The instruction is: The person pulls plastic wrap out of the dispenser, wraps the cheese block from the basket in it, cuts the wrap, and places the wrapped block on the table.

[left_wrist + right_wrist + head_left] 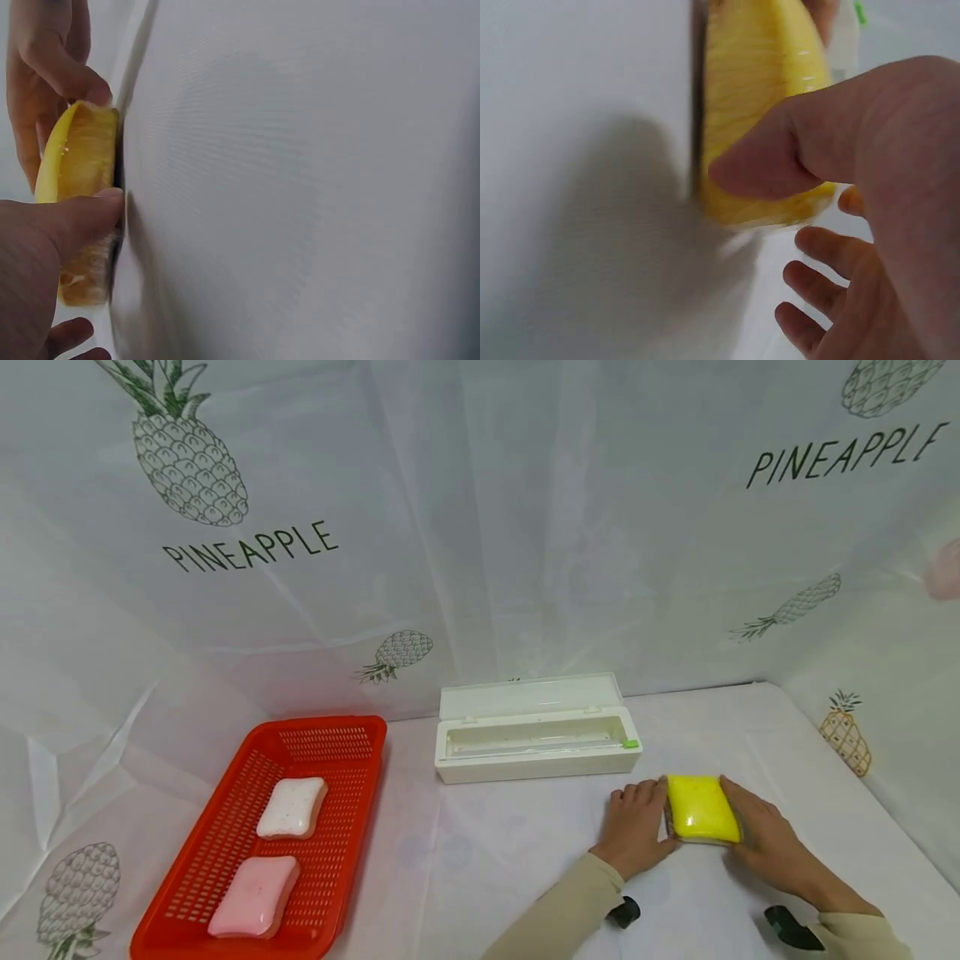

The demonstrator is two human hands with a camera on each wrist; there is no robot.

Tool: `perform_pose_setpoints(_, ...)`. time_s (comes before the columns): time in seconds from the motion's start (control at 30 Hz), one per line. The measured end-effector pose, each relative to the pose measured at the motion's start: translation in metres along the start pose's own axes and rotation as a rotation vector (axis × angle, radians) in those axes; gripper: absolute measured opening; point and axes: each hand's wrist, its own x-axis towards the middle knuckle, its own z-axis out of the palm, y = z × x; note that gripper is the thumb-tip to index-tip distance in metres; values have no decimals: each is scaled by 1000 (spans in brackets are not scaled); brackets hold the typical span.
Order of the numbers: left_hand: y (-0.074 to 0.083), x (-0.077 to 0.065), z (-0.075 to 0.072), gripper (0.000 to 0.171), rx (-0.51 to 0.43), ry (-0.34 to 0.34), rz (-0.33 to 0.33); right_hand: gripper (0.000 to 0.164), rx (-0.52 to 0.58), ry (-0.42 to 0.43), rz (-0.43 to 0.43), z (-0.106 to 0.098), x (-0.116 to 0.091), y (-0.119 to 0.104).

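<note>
A yellow, pillow-shaped block (702, 808) with paler brownish sides lies on the white tabletop at the right, and clear film shows wrinkled along its sides. My left hand (633, 828) holds its left side, thumb at the near corner and fingertips at the far one. On the opposite side my right hand (768, 839) grips it the same way. In the left wrist view the left thumb (90, 217) presses against the block's side. The right thumb (765, 157) does likewise in the right wrist view, with the other fingers spread beyond.
Behind the hands stands a long white cling film box (536, 768), its lid raised, with a green slider at the right end. A red basket (360, 860) at the left holds a white block (291, 807) and a pink block (255, 896). Pineapple-printed sheeting (525, 527) hangs behind.
</note>
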Motion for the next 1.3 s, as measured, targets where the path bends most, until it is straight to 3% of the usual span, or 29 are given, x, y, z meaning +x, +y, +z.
perform_pose_setpoints(0.2, -20, -17, -2, 80, -37, 40, -8, 103, -27, -4, 29, -13, 10, -16)
perform_pose_setpoints(0.4, -49, -38, -11, 63, -120, 141, -18, 96, 4, 75, -61, -20, 25, -34)
perform_pose_setpoints(0.57, -77, -57, -24, 52, -211, 268, -27, 83, 53, 66, -85, -25, 39, -54)
perform_pose_setpoints(0.9, -137, -91, -55, 42, -337, 468, -165, 62, 85, 75, -141, -12, 69, -94)
perform_pose_setpoints(1.13, -179, -99, -76, 44, -358, 506, -256, 57, 83, 61, -209, 1, 95, -116)
perform_pose_setpoints(1.3, -204, -98, -84, 43, -280, 415, -279, 55, 36, 21, -232, 11, 119, -126)
